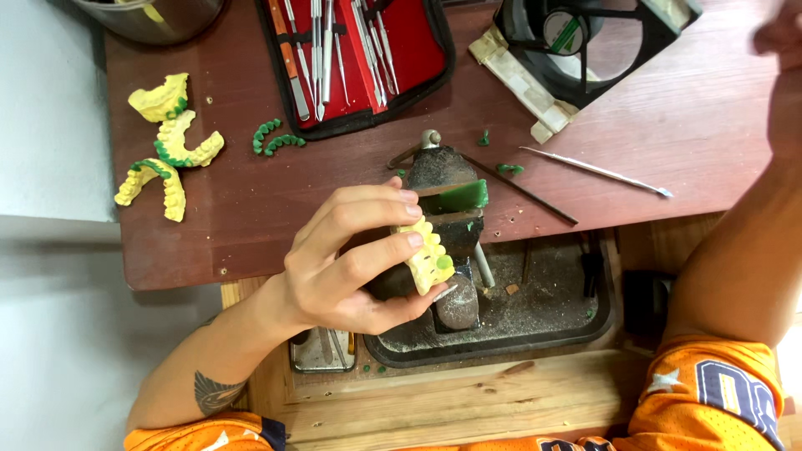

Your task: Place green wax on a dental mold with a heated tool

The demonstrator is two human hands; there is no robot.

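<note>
A reddish-brown workbench [251, 225] stands against a pale wall, scattered with green wax crumbs. Above its front edge, the person's left hand [347, 263] grips a yellow dental cast [428, 255], fingers curled over the top and thumb pressed beneath, the tooth row turned outward, apparently so the green wax spot near its end faces the eye. The cast is held just over a small dark bench fixture [447, 242] with a green wax block [459, 199] on it, standing in a black tray [576, 321] dusted with grit, which likely catches the scrapings. A thin metal rod [522, 190] leans off the fixture; a slim steel carver [597, 171] lies near. Further out sit three more yellow casts [167, 150], green wax arches [276, 138], an open red instrument case [359, 58] and a black fan [585, 42]. The right hand [781, 38] is raised at the frame's edge, blurred; its fingers cannot be read.
</note>
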